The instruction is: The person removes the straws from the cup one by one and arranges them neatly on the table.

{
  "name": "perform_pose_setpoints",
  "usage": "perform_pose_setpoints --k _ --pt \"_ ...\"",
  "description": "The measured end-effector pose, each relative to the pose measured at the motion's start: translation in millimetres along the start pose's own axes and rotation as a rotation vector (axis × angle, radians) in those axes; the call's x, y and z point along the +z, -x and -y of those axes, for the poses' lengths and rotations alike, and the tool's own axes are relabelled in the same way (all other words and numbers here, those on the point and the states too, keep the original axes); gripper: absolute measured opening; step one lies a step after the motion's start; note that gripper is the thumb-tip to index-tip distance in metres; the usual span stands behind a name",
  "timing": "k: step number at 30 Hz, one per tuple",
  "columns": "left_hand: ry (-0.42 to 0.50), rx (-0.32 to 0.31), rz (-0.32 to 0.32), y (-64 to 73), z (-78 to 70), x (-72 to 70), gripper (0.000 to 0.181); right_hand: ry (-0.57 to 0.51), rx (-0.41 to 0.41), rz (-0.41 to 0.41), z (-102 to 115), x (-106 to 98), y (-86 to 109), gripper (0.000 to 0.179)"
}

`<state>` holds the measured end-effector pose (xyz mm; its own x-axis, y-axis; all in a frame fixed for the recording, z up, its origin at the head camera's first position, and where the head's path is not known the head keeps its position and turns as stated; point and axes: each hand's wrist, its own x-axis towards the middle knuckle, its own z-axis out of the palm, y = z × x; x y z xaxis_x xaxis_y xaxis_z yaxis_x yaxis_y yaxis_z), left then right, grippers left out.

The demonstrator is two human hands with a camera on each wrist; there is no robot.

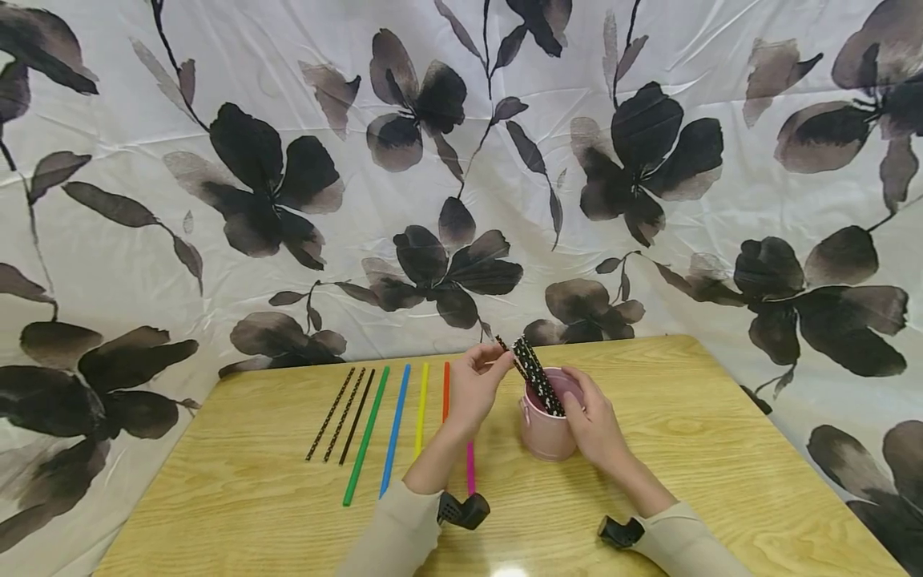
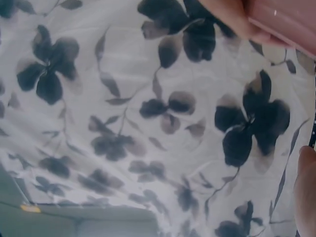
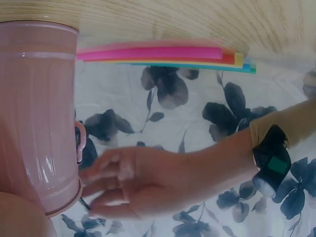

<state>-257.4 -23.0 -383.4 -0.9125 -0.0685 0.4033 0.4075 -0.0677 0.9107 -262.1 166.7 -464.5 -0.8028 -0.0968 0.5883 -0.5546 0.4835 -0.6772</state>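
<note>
A pink bucket (image 1: 550, 441) stands upright on the table, with a bundle of black-and-white patterned straws (image 1: 537, 375) leaning out of it to the left. My right hand (image 1: 597, 425) holds the bucket's right side, fingers around the rim and thumb by the straws. Above the rim's left side, my left hand (image 1: 476, 389) pinches a thin dark straw (image 1: 520, 369) between thumb and fingertips. In the right wrist view, the bucket (image 3: 39, 108) shows its side handle, and the left hand (image 3: 143, 180) is beyond it. The left wrist view catches only fingers and a bucket corner (image 2: 286, 19).
Left of the bucket, straws lie in a row on the wooden table (image 1: 238, 481): thin dark ones (image 1: 343, 415), then green (image 1: 366, 437), blue (image 1: 395, 429), yellow (image 1: 421, 409), orange-red (image 1: 446, 393) and pink (image 1: 472, 469). The left forearm covers some. A floral cloth (image 1: 461, 176) hangs behind.
</note>
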Motion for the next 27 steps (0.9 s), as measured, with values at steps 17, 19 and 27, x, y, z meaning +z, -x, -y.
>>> perform_pose_setpoints --k 17,19,27 --pt "0.080 0.252 -0.039 -33.9 -54.1 -82.3 0.028 -0.004 0.035 0.009 0.4 1.0 0.0 0.038" --pt "0.038 0.270 -0.012 -33.0 -61.7 -93.4 0.027 -0.007 0.037 0.011 0.4 0.9 0.1 0.038" --pt "-0.121 0.238 0.008 -27.1 -68.9 -131.9 0.025 -0.004 0.033 0.018 -0.1 0.8 0.0 0.037"
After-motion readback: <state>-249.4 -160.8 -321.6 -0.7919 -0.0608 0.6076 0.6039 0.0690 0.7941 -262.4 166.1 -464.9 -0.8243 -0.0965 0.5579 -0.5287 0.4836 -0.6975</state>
